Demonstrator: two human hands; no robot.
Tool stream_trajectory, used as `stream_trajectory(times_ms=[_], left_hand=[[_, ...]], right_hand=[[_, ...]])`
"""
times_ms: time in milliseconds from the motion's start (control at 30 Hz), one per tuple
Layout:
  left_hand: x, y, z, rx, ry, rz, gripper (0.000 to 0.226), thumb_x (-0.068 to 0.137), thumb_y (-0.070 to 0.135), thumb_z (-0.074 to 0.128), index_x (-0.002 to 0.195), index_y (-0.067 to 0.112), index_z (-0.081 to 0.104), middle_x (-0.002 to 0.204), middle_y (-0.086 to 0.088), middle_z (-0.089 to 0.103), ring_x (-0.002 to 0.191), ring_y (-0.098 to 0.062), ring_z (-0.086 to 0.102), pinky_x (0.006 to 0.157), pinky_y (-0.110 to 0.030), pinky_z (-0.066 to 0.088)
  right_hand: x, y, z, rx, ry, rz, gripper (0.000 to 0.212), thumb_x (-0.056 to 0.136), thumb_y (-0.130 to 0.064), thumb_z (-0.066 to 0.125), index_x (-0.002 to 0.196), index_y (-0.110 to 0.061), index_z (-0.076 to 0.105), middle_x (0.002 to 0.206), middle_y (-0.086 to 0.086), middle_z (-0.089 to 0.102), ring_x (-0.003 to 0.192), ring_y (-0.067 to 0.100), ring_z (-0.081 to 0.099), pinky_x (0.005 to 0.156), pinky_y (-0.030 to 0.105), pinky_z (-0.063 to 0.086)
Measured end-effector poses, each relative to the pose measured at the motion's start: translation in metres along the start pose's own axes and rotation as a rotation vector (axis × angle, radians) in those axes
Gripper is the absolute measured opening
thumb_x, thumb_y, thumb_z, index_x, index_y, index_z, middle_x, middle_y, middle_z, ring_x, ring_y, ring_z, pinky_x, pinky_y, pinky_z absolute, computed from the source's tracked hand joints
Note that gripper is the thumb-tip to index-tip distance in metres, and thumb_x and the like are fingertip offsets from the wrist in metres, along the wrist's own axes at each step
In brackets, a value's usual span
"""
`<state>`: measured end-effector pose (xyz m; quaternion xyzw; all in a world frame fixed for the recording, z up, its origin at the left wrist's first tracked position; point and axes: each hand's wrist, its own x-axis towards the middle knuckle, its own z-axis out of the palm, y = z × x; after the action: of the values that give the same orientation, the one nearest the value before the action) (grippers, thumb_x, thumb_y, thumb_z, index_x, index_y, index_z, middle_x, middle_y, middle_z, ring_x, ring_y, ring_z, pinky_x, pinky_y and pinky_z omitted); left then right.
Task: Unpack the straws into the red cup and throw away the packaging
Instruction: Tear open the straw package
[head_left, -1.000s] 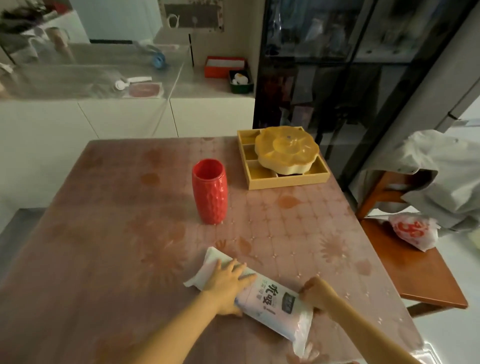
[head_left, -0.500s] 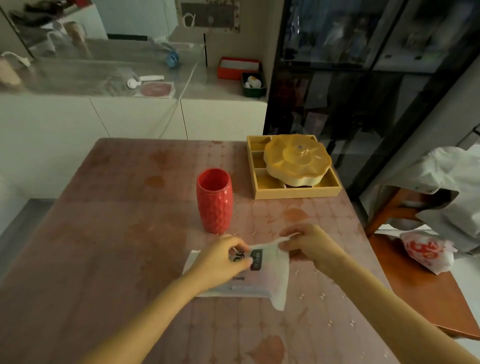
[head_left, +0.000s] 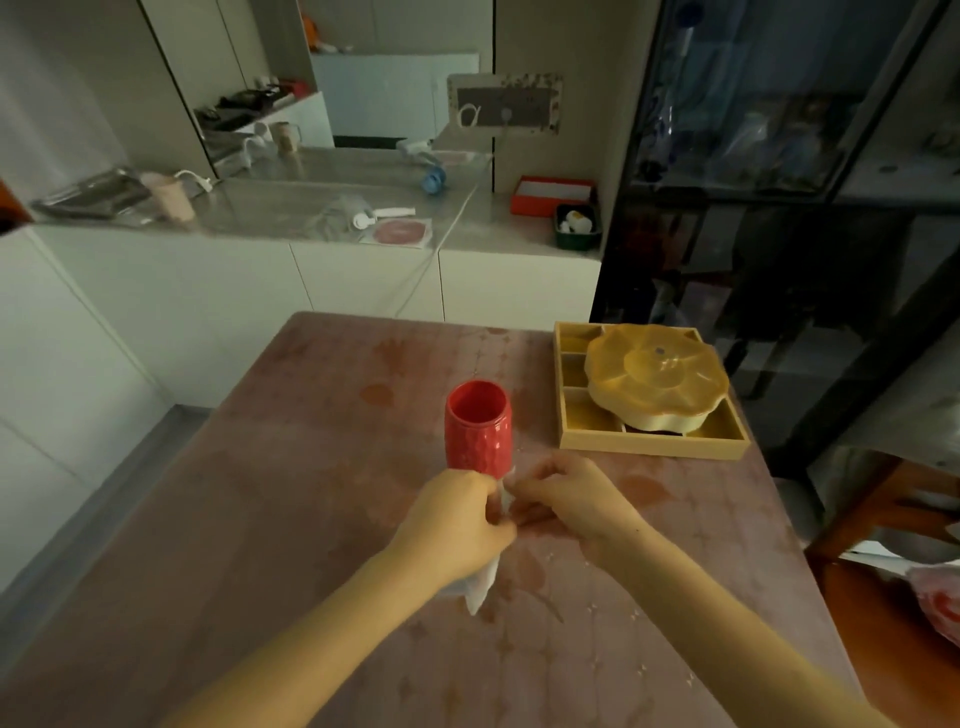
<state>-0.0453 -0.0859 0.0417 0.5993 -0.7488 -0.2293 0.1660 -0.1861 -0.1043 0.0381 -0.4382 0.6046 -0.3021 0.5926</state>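
The red cup (head_left: 478, 428) stands upright and open near the middle of the table (head_left: 270, 519). Just in front of it I hold the white straw packet (head_left: 480, 587) upright, lifted off the table. My left hand (head_left: 457, 525) is wrapped around the packet's body, and its lower end hangs out below my fist. My right hand (head_left: 566, 501) pinches the packet's top edge right beside my left thumb. Most of the packet is hidden by my hands. No straws show.
A yellow wooden tray (head_left: 649, 444) with a flower-shaped lidded dish (head_left: 654, 376) sits at the table's far right. A wooden chair (head_left: 883, 587) with a red-printed bag (head_left: 940, 603) stands to the right. White cabinets and a counter lie beyond the table.
The packet lay flat on the table under both hands; it is now raised and turned upright in front of the cup. My hands have come together at its top end.
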Motion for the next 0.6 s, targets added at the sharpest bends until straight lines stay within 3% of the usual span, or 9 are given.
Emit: stream_trajectory(times_ms=[133,200,400,600], left_hand=[[0.005,-0.013,-0.009,-0.146,0.035,-0.058,0.016,0.073,0.013,0.064,0.058,0.009,0.065,0.054,-0.005,0.065,0.055,-0.02,0.061,0.055,-0.032,0.047],[0.004,-0.017,-0.014,-0.22,0.018,-0.094,0.015,0.075,0.009,0.065,0.06,0.01,0.068,0.052,0.0,0.065,0.051,-0.015,0.061,0.057,-0.03,0.049],[0.0,-0.03,-0.027,-0.497,-0.005,-0.24,0.016,0.076,0.002,0.069,0.061,0.008,0.071,0.055,-0.009,0.067,0.049,-0.017,0.063,0.053,-0.029,0.052],[-0.009,-0.027,-0.051,-0.8,-0.008,-0.342,0.02,0.076,0.005,0.071,0.056,0.01,0.07,0.051,-0.004,0.063,0.051,-0.017,0.06,0.054,-0.027,0.05]], right_hand=[[-0.005,0.006,0.011,-0.019,-0.078,0.029,0.038,0.084,-0.031,0.068,0.091,0.006,0.07,0.074,0.015,0.071,0.057,0.017,0.068,0.053,0.021,0.055],[-0.005,0.005,0.013,0.009,-0.058,0.001,0.034,0.084,-0.027,0.069,0.088,0.006,0.072,0.071,0.015,0.07,0.054,0.015,0.067,0.053,0.021,0.056],[-0.009,-0.002,0.026,0.038,-0.064,-0.073,0.017,0.086,-0.017,0.067,0.083,-0.001,0.074,0.075,0.013,0.072,0.059,0.014,0.068,0.055,0.019,0.056],[-0.016,-0.005,0.039,-0.286,0.022,-0.337,0.013,0.086,-0.028,0.065,0.095,-0.021,0.072,0.087,-0.005,0.072,0.076,0.01,0.07,0.063,0.017,0.058]])
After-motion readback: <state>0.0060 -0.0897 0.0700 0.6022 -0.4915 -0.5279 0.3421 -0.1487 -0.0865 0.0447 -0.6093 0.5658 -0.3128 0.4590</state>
